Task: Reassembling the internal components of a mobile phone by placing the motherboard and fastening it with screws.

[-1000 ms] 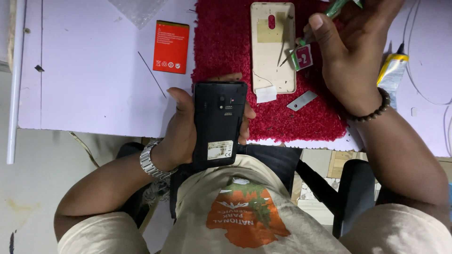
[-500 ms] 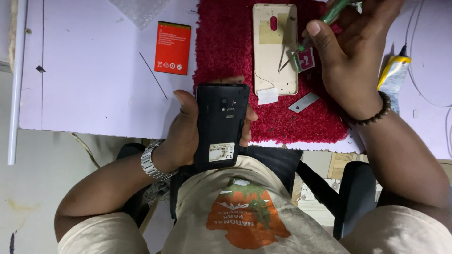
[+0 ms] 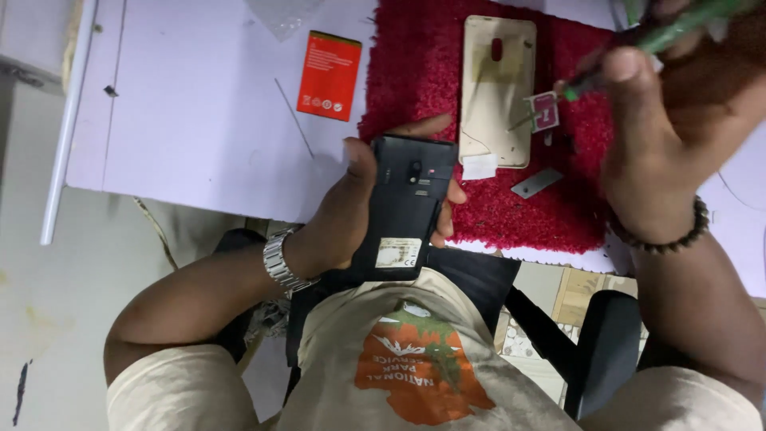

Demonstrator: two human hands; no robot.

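White table [image 3: 183, 128] is filling the upper left of the head view; its edge is running down the far left. An orange, flat rectangular pack [image 3: 329, 75] is lying on the table, well apart from the hands. Just beside it, to the right, a thin wire or needle [image 3: 294, 116] is lying at a slant on the bare surface.

Left hand [image 3: 343, 215] is gripping a black phone [image 3: 403, 207] from the side, fingers wrapped round it, fingertips showing at the phone's right edge. The phone is being held back-side up over the near edge of the table, in front of the person's chest; a small white sticker is showing near its lower end. A metal watch [image 3: 281, 262] is sitting on the left wrist.

Red fuzzy mat [image 3: 431, 72] is covering the table to the right of the pack. A gold phone back cover [image 3: 498, 89] is lying flat on the mat, just beyond the black phone. A small grey metal strip [image 3: 536, 183] is lying on the mat near the cover's lower right corner.

Right hand [image 3: 662, 152] is hovering over the mat's right part, closed round a green-handled tool [image 3: 678, 28]. A small red and white piece [image 3: 545, 112] is showing beside the tool tip; contact cannot be told. A dark bead bracelet [image 3: 666, 239] is circling the right wrist.
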